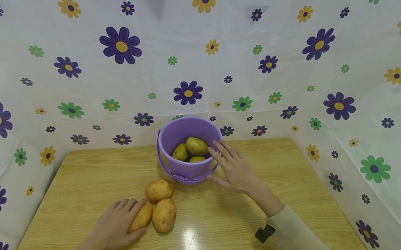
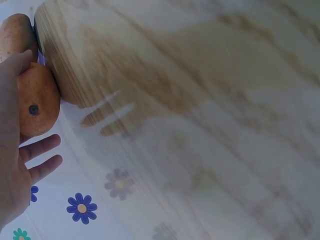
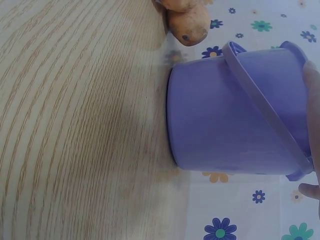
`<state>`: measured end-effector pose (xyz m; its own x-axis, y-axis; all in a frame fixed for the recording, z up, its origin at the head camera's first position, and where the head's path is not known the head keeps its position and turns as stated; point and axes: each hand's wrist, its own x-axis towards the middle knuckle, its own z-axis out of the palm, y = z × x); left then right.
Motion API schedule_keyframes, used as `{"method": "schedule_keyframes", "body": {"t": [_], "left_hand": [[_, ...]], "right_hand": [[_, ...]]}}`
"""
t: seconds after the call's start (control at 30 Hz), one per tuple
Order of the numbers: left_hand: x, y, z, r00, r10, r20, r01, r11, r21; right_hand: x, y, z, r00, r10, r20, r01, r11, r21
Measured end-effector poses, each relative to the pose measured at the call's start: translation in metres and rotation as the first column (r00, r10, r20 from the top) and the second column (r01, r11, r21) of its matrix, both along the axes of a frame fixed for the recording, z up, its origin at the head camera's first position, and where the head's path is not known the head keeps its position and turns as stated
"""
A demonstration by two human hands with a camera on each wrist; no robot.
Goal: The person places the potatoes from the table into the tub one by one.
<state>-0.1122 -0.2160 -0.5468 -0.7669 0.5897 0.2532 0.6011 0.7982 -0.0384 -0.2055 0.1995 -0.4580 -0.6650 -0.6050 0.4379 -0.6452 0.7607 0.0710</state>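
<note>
A purple bucket (image 1: 190,169) with its handle down stands on the table and holds several greenish potatoes (image 1: 196,145). Just in front of it, to the left, three tan potatoes lie together: one at the back (image 1: 159,190), one at the front (image 1: 164,215) and one at the left (image 1: 142,216). My left hand (image 1: 120,222) grips the left potato between thumb and fingers; two outer fingers (image 2: 46,169) stick out straight in the left wrist view. My right hand (image 1: 237,173), fingers spread and holding nothing, is at the bucket's right rim; whether it touches is unclear.
The wooden table (image 1: 95,176) has a glossy surface. A white flower-printed cloth (image 1: 168,72) rises behind it and along both sides. A small black device (image 1: 265,233) sits at my right sleeve (image 1: 293,227).
</note>
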Motion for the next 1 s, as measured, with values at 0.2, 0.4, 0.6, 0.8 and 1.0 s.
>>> {"method": "schedule_keyframes", "body": {"t": [0.2, 0.4, 0.6, 0.8, 1.0], "left_hand": [[-0.001, 0.001, 0.001, 1.0, 0.003, -0.011, -0.003, 1.0, -0.016], [0.001, 0.001, 0.006, 1.0, 0.004, -0.025, -0.004, 1.0, -0.025], [-0.001, 0.0, 0.01, 0.999, -0.006, -0.043, 0.006, 1.0, -0.012], [-0.002, -0.001, 0.012, 0.998, -0.003, -0.063, 0.004, 1.0, 0.005], [-0.001, 0.0, 0.014, 0.996, -0.004, -0.089, 0.006, 1.0, 0.017]], "right_hand": [[0.001, 0.0, 0.001, 1.0, 0.003, 0.003, -0.003, 1.0, 0.002], [0.001, -0.001, 0.002, 1.0, 0.009, -0.016, -0.009, 1.0, -0.004], [0.001, -0.001, 0.001, 1.0, 0.009, -0.016, -0.009, 1.0, -0.002], [0.001, -0.001, 0.001, 1.0, 0.019, -0.021, -0.019, 1.0, -0.014], [0.001, -0.001, 0.001, 1.0, 0.015, -0.007, -0.015, 1.0, -0.018]]}}
